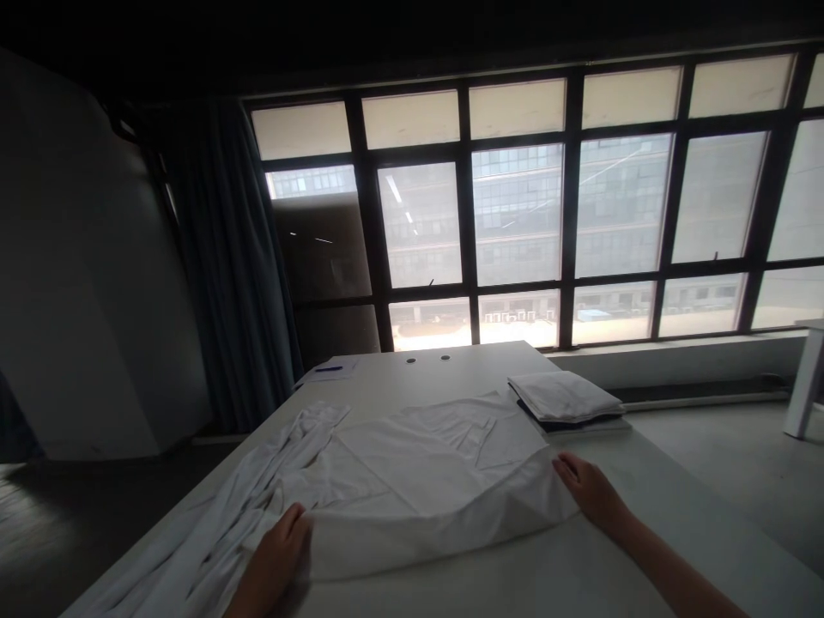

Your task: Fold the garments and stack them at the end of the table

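A white garment [399, 455] lies spread on the white table, its near edge lifted into a folded band between my hands. My left hand [280, 549] grips that band at its left end, fingers closed on the cloth. At the right end my right hand [589, 487] pinches the same edge between thumb and fingers. The band sags slightly in the middle. Sleeve-like folds show on the far right part of the garment. Its exact kind is hard to make out.
Crumpled white cloth [238, 489] runs along the table's left side. A folded stack of white and dark cloth [563, 396] sits at the right edge. Farther back are paper with a blue pen [329, 369] and two round holes in the table [480, 365]. Windows stand behind.
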A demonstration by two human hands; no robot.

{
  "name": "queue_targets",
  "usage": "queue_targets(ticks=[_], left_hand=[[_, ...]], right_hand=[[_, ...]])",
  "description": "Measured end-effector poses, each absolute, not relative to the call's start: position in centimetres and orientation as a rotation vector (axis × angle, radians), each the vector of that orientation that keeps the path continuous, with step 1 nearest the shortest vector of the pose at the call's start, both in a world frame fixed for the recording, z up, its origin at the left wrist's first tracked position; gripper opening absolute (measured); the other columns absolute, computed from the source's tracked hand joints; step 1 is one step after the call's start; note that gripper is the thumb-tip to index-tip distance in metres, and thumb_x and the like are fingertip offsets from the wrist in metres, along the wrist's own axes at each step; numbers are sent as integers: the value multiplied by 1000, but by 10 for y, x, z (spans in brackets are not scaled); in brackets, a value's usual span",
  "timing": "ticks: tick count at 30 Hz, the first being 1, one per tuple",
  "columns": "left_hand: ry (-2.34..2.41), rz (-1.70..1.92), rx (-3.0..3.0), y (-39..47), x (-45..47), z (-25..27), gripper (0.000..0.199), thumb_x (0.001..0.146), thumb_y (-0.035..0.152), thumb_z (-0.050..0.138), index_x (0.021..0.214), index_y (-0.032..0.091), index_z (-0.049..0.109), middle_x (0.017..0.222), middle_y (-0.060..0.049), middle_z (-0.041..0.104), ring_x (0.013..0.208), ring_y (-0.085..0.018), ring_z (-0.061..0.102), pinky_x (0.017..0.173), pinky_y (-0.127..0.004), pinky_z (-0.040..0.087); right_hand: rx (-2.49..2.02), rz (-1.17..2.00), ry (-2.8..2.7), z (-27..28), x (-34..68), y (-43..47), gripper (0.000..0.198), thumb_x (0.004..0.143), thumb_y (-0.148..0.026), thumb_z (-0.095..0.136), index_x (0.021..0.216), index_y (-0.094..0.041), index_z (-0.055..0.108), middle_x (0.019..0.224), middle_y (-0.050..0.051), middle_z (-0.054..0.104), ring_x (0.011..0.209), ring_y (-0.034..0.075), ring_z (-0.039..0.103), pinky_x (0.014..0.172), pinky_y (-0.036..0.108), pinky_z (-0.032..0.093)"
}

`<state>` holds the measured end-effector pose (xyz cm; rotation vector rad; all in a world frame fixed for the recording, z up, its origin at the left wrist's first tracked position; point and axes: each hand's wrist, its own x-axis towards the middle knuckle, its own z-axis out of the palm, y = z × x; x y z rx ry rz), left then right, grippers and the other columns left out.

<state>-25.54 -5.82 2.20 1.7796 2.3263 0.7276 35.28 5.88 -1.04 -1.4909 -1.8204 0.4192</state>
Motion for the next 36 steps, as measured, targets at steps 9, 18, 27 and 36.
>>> queue_targets(ticks=[9, 18, 27, 36], left_hand=[[2534, 465, 1677, -71, -241, 33, 30, 99, 36, 21, 91, 26, 48, 80, -8, 72, 84, -30, 71, 66, -32, 41], [2513, 349, 1716, -76, -243, 35, 37, 103, 42, 17, 92, 26, 48, 78, -7, 73, 85, -29, 73, 66, -32, 42], [2533, 295, 1734, -70, -256, 26, 33, 104, 41, 18, 101, 27, 48, 85, -7, 75, 89, -28, 74, 72, -31, 45], [2591, 61, 1754, -74, -244, 31, 40, 105, 37, 14, 102, 21, 51, 91, -11, 73, 88, -28, 72, 75, -36, 47]], right_hand=[[-1586, 125, -1847, -30, 354, 56, 41, 101, -49, 29, 94, -24, 60, 83, 8, 74, 81, 27, 72, 65, 31, 43], [-1886, -46, -1933, -20, 346, 39, 40, 103, -43, 29, 94, -24, 63, 87, 8, 75, 81, 25, 72, 60, 29, 40], [-2066, -22, -1986, -13, 342, 41, 32, 102, -39, 36, 100, -25, 64, 91, 8, 75, 88, 25, 72, 66, 31, 44], [-2101, -50, -2000, -14, 341, 43, 29, 102, -39, 38, 102, -22, 62, 90, 11, 74, 85, 27, 72, 65, 32, 45]])
